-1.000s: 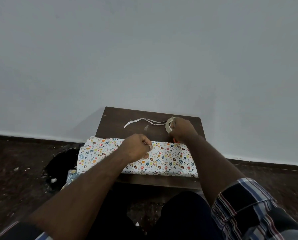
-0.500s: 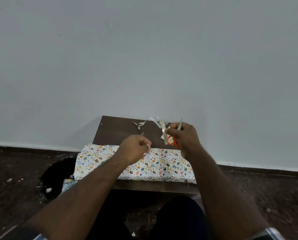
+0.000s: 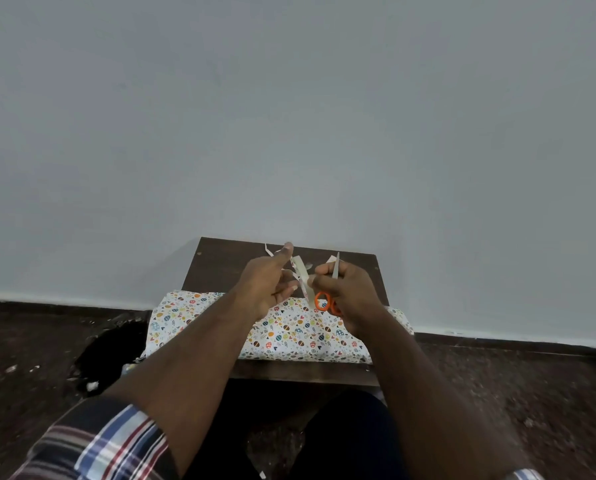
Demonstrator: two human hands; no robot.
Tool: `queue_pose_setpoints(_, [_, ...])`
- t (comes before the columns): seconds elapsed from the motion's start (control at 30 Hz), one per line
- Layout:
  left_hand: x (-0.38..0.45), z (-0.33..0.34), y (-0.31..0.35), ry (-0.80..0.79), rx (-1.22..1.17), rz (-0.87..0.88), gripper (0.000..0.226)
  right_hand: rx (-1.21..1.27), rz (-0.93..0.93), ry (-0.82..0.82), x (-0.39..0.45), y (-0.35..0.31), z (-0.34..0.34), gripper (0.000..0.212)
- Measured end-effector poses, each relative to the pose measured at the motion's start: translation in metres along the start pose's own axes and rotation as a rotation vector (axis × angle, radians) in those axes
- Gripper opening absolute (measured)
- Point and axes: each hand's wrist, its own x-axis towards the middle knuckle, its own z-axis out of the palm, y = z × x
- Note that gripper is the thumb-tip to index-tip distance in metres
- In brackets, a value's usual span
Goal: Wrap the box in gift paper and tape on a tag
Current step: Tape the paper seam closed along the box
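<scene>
Table [image 3: 220, 268]: dark wood, matt. Gift paper [image 3: 289, 336]: matt white paper w/ multicolour print. Scissors [image 3: 327, 299]: orange plastic handles, dull metal blades. Tape roll [image 3: 303, 278]: pale, slightly glossy. Shirt sleeve [image 3: 109, 441]: plaid cloth. Floor [image 3: 30, 344]: rough, speckled. Wall [image 3: 289, 116]: smooth, matt.

We note a dark wooden counter [image 3: 217, 268]; patterned wrapped box [image 3: 289, 336] lies across its near edge, paper scraps [image 3: 268, 250] far.

A: Where are the hands, relative to the wrapped box [image 3: 289, 332]?

B: Both are raised above its far edge. The right hand [image 3: 346, 289] grips orange-handled scissors [image 3: 327, 299], blades pointing up, and pinches a tape strip [image 3: 303, 277]. The left hand [image 3: 268, 284] is beside the strip, fingers extended.

A: And the box?

B: Lies across the dark surface [image 3: 217, 268].
</scene>
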Motion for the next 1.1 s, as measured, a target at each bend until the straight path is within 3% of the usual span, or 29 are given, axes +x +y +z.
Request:
queue_pose_setpoints(0.1, [0.01,0.005,0.005,0.091,-0.077,0.057,0.012,0.02,0.01,0.001,0.004,0.002,0.001,0.013])
queue_pose_setpoints(0.17, [0.023,-0.001,0.005,0.179,0.006,0.142,0.01,0.059,0.017,0.035,0.009,0.003,-0.002,0.011])
queue_pose_setpoints(0.27, [0.039,-0.021,0.009,0.313,0.403,0.358,0.013,0.07,0.018,0.088,0.017,0.005,-0.008,0.009])
queue_pose_setpoints(0.37, [0.045,-0.039,0.017,0.321,0.805,0.522,0.015,0.049,0.011,0.105,0.024,0.007,-0.011,0.009])
queue_pose_setpoints(0.47, [0.052,-0.056,0.021,0.297,1.051,0.548,0.01,0.043,0.021,0.104,0.03,0.009,-0.01,0.009])
queue_pose_setpoints(0.73, [0.068,-0.081,0.02,0.286,1.347,0.411,0.018,0.034,0.038,0.091,0.035,0.011,-0.003,0.011])
queue_pose_setpoints(0.8, [0.068,-0.084,0.015,0.281,1.344,0.378,0.021,0.041,0.047,0.088,0.034,0.011,-0.001,0.013])
queue_pose_setpoints(0.9, [0.054,-0.073,0.013,0.276,1.221,0.464,0.024,0.049,0.051,0.082,0.033,0.012,0.002,0.013])
queue_pose_setpoints(0.97, [0.035,-0.053,0.014,0.182,0.963,0.518,0.021,0.084,0.049,0.06,0.029,0.008,0.005,0.014])
queue_pose_setpoints(1.1, [-0.005,-0.014,0.01,-0.188,0.333,0.329,0.019,0.213,0.005,-0.01,0.017,-0.002,0.013,0.009])
